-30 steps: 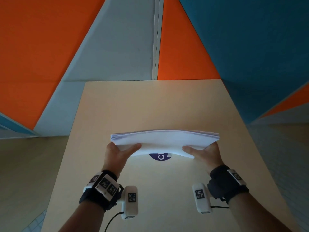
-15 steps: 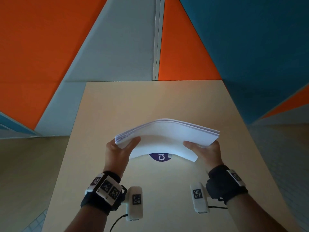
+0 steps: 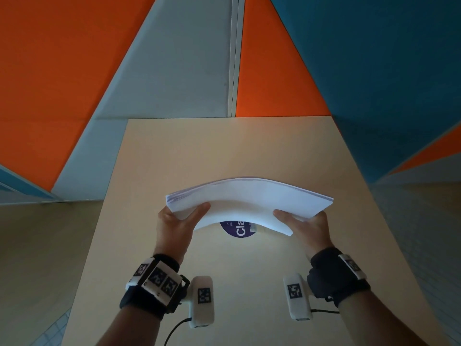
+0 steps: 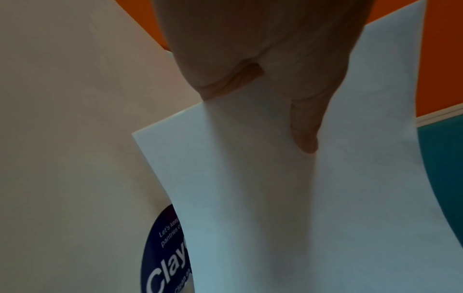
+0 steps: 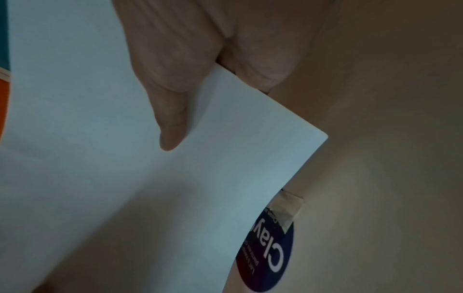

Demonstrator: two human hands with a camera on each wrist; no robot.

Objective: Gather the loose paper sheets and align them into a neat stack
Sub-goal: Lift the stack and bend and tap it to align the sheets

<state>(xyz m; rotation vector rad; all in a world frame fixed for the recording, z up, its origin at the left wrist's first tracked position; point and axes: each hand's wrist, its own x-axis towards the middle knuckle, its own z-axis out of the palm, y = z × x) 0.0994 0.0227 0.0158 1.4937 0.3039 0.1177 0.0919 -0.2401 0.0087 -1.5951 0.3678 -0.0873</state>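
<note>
A stack of white paper sheets [image 3: 249,198] is held in the air above the beige table [image 3: 224,151], arched upward in the middle. My left hand [image 3: 179,221] grips its left end, thumb on the near face. My right hand [image 3: 306,226] grips the right end the same way. The left wrist view shows the paper [image 4: 300,198] with my thumb [image 4: 305,126] pressed on it. From the right wrist, the sheets [image 5: 125,178] fill the frame, with a thumb [image 5: 170,126] lying on them. The fingers behind the stack are hidden.
A round dark blue sticker [image 3: 239,231] with white lettering lies on the table under the stack, with a strip of tape [image 5: 288,208] at its edge. Orange, grey and teal wall panels rise behind the table's far edge.
The stack has bowed upward more in the middle and risen slightly. Both hands have kept their grip on its ends and drawn a little closer together.
</note>
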